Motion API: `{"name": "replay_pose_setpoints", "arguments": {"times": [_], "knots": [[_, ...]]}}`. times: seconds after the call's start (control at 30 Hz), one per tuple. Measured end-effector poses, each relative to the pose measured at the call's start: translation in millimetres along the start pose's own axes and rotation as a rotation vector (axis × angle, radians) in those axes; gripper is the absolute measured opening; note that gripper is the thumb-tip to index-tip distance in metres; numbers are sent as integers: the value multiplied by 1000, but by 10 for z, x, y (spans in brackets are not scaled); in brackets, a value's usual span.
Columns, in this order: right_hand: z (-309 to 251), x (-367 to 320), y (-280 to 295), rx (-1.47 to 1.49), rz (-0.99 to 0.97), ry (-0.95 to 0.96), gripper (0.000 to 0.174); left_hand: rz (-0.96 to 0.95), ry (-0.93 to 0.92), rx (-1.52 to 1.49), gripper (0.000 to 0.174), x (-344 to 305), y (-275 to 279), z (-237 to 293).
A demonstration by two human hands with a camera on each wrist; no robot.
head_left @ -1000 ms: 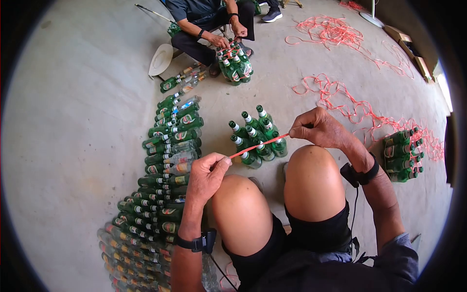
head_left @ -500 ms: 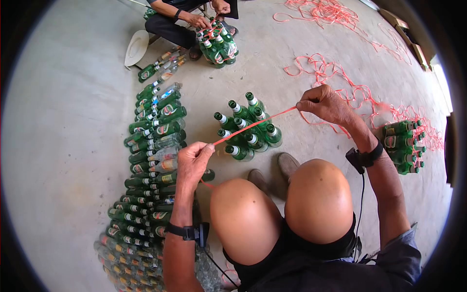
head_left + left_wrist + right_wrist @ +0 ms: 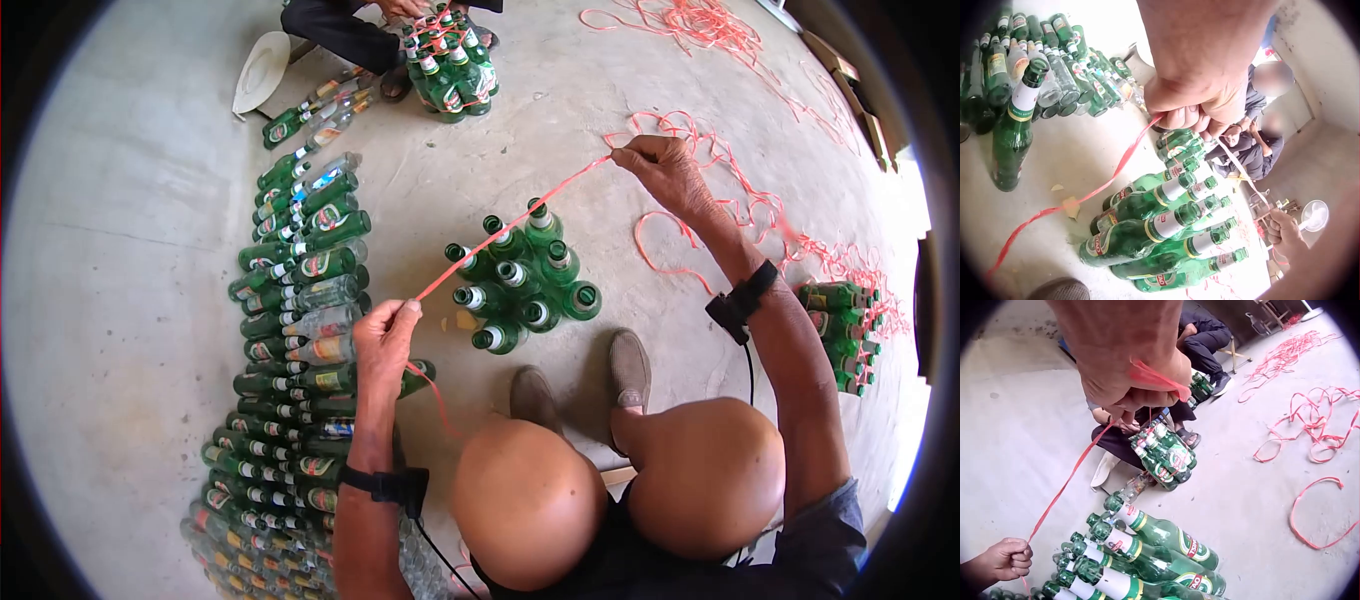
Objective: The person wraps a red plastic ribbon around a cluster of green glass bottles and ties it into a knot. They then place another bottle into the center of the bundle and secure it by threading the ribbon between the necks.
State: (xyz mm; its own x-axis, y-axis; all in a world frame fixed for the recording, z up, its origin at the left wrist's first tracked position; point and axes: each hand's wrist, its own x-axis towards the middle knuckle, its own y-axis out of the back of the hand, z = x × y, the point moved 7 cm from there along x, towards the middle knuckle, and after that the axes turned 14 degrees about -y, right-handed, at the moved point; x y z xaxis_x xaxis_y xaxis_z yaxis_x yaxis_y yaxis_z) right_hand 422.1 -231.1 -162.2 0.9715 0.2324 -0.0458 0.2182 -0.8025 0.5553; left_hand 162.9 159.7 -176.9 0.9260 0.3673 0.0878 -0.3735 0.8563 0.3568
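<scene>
A length of pinkish-red plastic twine stretches taut between both hands, slanting over a cluster of green glass beer bottles that stand upright on the floor. My left hand pinches it at the left of the cluster, and a loose tail hangs below that hand. Beyond the bottles at upper right, my right hand pinches the other part between thumb and fingers. In the right wrist view a flattened piece of the twine shows against that hand. Neither hand touches the bottles.
Rows of bottles lie along the left, with one green bottle upright near them. Another person sits by a tied bottle bundle. Tangled twine and another bundle lie at right. A pale hat lies at upper left.
My hands have moved farther apart, the right one up and away, the left one to the left. The taut stretch of twine is longer. My knees have shifted back, showing both shoes.
</scene>
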Motion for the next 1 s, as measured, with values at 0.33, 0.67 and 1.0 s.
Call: {"name": "replay_pose_setpoints", "arguments": {"times": [0.33, 0.67, 1.0], "knots": [[531, 569, -839, 24, -50, -65, 30, 209, 168, -63, 23, 276, -6, -765], [1316, 516, -1544, -74, -112, -310, 29, 252, 364, -138, 24, 124, -472, -1847], [2166, 120, -1907, -191, -223, -409, 28, 73, 380, -299, 18, -102, -909, -2518]]}}
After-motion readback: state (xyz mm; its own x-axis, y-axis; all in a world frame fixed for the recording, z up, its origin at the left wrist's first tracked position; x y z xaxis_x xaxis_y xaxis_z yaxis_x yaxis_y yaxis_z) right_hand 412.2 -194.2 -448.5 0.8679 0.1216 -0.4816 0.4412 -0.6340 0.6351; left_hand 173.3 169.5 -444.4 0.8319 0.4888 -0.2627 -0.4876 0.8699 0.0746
